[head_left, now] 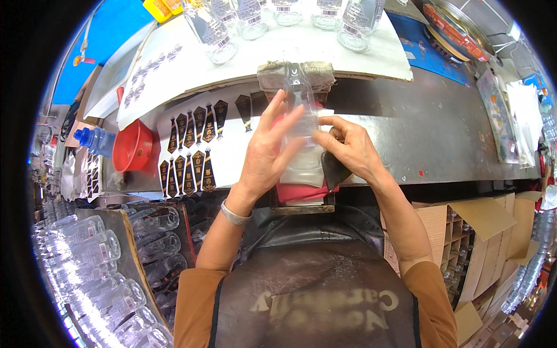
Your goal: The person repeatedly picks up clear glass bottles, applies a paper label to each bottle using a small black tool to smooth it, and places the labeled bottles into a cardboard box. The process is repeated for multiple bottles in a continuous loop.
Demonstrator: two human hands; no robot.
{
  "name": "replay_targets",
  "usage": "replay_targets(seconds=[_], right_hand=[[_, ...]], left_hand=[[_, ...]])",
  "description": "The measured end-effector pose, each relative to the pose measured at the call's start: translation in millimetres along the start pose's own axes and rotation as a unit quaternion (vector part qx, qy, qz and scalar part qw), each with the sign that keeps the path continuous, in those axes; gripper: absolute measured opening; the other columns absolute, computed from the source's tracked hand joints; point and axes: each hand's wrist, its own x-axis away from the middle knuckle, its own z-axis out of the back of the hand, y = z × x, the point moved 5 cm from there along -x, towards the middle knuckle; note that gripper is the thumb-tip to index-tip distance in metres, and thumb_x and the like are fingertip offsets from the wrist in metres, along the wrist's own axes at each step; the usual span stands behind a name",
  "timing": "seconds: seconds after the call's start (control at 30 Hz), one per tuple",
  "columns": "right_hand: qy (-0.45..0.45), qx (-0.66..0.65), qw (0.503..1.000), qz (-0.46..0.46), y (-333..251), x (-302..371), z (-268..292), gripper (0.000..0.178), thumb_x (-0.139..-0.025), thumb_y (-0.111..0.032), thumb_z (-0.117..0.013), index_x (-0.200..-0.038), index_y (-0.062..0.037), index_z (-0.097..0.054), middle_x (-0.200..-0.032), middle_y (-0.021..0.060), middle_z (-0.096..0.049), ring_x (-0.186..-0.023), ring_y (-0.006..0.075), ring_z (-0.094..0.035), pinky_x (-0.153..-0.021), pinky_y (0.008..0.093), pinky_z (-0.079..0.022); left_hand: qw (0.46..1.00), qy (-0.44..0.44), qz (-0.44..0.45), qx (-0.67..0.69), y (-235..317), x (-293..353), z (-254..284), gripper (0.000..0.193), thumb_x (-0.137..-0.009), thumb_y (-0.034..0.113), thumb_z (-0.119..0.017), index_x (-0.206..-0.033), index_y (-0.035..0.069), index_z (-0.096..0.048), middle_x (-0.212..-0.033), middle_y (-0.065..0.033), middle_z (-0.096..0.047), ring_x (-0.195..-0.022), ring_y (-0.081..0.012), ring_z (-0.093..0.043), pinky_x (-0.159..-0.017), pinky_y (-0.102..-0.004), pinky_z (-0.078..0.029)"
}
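Note:
A clear glass bottle [300,95] lies in front of me on a small stand, its far end on a folded grey cloth [268,76]. My left hand [266,145] is over the bottle's left side, fingers spread and a little blurred. On the other side, my right hand [350,145] has its fingers curled, with thumb and forefinger close to the glass. Under its palm shows a dark flat piece [335,172], apparently held; its kind is unclear. Red cloth [296,193] lies beneath the bottle's near end. Black tie-shaped labels [198,124] sit in rows on a white sheet left of my hand.
Several clear bottles [357,29] stand on a white-covered shelf [383,61] beyond the stand. A red bowl [133,148] and a blue-capped plastic bottle [96,141] are at left. Bottles [96,249] lie stacked lower left; open cardboard boxes [481,217] stand lower right.

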Motion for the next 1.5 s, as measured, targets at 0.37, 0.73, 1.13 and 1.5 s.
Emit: replay_targets(seconds=[0.37,0.73,1.13,1.5], right_hand=[[0.025,-0.182,0.981,-0.061,35,-9,25,0.031,-0.099,-0.023,-0.062,-0.122,-0.0022,-0.066,-0.1,0.0024,-0.066,-0.093,0.0068,-0.06,-0.081,0.0231,-0.049],[0.134,0.121,0.957,0.226,-71,-35,44,0.03,-0.088,-0.004,-0.064,-0.117,-0.0004,-0.065,-0.104,0.0117,-0.072,-0.094,0.0178,-0.069,-0.085,0.0312,-0.055],[0.044,0.351,0.844,0.403,-124,-42,3,0.018,-0.081,-0.004,-0.062,-0.099,-0.0043,-0.068,-0.088,0.0112,-0.072,-0.087,0.0306,-0.067,-0.076,0.0424,-0.054],[0.087,0.323,0.846,0.415,-104,-35,13,0.014,-0.077,-0.005,-0.069,-0.09,-0.0081,-0.068,-0.084,0.01,-0.067,-0.081,0.0292,-0.064,-0.073,0.039,-0.054]], left_hand=[[1.0,-0.007,-0.001,-0.018,1,-1,0,0.052,-0.093,0.016,-0.072,-0.142,0.01,-0.058,-0.16,-0.0172,-0.036,-0.141,-0.0346,-0.045,-0.114,-0.0437,-0.04],[0.998,0.017,0.036,0.041,-6,3,0,0.089,-0.089,0.022,-0.077,-0.158,0.004,-0.026,-0.16,-0.0195,-0.034,-0.141,-0.0325,-0.045,-0.115,-0.0462,-0.04],[0.998,0.034,0.048,-0.015,6,40,-16,0.13,-0.068,0.014,-0.092,-0.16,-0.001,-0.002,-0.161,-0.0264,-0.028,-0.145,-0.0367,-0.038,-0.118,-0.0444,-0.034],[0.995,0.092,0.048,0.005,8,47,-15,0.134,-0.068,0.015,-0.093,-0.16,0.001,0.003,-0.157,-0.0243,-0.036,-0.114,-0.0289,-0.062,-0.093,-0.0368,-0.054]])
